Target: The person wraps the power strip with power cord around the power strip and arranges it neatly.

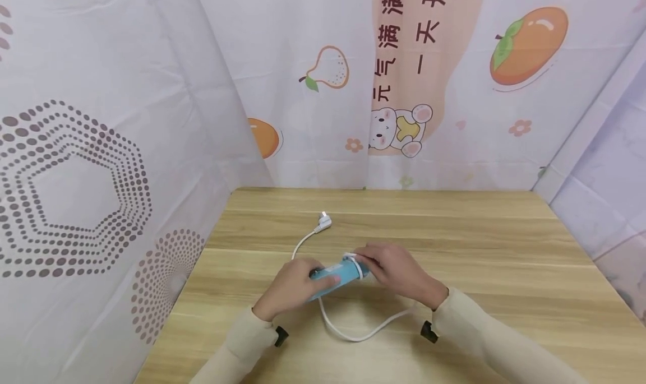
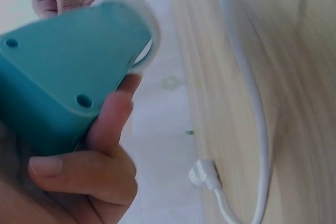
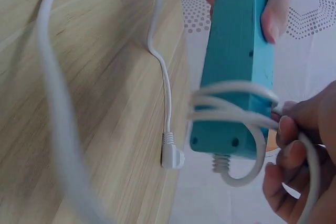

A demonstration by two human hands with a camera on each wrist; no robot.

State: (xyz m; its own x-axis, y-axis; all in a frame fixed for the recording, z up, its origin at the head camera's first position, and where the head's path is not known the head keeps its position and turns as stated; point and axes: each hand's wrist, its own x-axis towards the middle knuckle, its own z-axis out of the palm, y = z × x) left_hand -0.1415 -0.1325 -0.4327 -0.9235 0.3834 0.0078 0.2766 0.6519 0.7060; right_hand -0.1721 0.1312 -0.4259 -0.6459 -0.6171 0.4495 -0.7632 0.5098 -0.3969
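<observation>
A teal power strip (image 1: 345, 271) is held just above the middle of the worktop (image 1: 464, 227), between a person's two hands. The left hand (image 1: 294, 287) grips the end of the strip on its own side, the thumb lying along the body and the fingers curled beneath. The right hand (image 1: 395, 268) is at the opposite end, where its thumb and fingertips pinch a white cord (image 1: 353, 339). In the right wrist view the cord leaves that end through a ribbed sleeve (image 3: 221, 163), bends back in a small loop, and passes round the strip in several turns lying close together near the end. Small round holes show at the corners of the strip's flat face. The rest of the cord sags in a wide curve on the near side of the hands, and another stretch runs from beside the left hand to a white plug (image 1: 324, 223), which lies on the worktop beyond the strip, prongs toward the far edge. Both arms wear cream sleeves (image 1: 484, 328), with a small black object (image 1: 429, 332) at each cuff. Behind the wood-grained surface hangs a pale curtain (image 1: 282, 31) printed with fruit, flowers, lettering and a white cartoon animal.
</observation>
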